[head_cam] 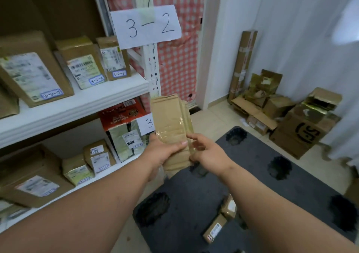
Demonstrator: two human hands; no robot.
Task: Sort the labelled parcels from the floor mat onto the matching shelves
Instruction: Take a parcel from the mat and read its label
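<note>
Fingers (179, 145) of the left hand (165, 151) wrapped across the front of a flat taped parcel (171, 124), thumb hidden behind it. Right hand (206, 151) pinching the parcel's right edge, fingertips curled onto the tape. Held upright at mid-frame, just in front of the shelf post (153, 68), well above the floor mat (252, 184). No label visible on the side facing the camera, so impossible to tell which shelf matches.

Both forearms reaching forward from the bottom corners, wrists nearly level, hands close together.

Out to the left: white shelves, upper shelf (81, 101) carrying three brown parcels tagged 3-2-3 (51, 94), 3-2-2 (96, 80) and 3-2-1 (118, 73). Paper sign reading 3-2 (147, 26) taped to the post. Second sign (147, 124) lower down, only a "3" showing, the rest covered by the held parcel. Lower shelf (108, 169) with more labelled parcels, tags too blurred to read.

Down on the grey mat with dark blotches: two small parcels (219, 223) near the bottom edge. Beyond the mat, tiled floor and a heap of opened cartons (281, 116) against the white wall. Red-and-white checked cloth (178, 58) behind the post.
</note>
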